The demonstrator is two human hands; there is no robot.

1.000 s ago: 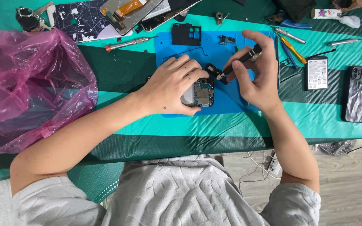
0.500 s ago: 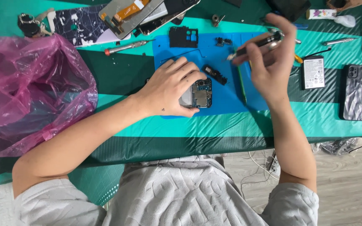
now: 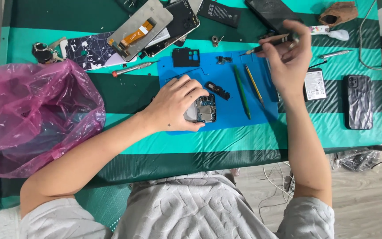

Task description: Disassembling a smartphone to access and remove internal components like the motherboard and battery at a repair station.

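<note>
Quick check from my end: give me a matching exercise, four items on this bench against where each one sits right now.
Things:
1. opened phone
2. screwdriver
3. pink plastic bag
4. black phone case

Places:
A. far right of the table, lying flat
B. held up in the right hand
C. left end of the table
D. on the blue mat, under the left hand

Pairs: 1-D, 2-B, 3-C, 4-A

Left hand (image 3: 175,104) is pinning down an opened-up phone (image 3: 205,109) on the blue mat (image 3: 226,116). Right hand (image 3: 288,59) is up off the table gripping a dark screwdriver (image 3: 268,44), pink plastic bag (image 3: 27,115) off at the left.
</note>
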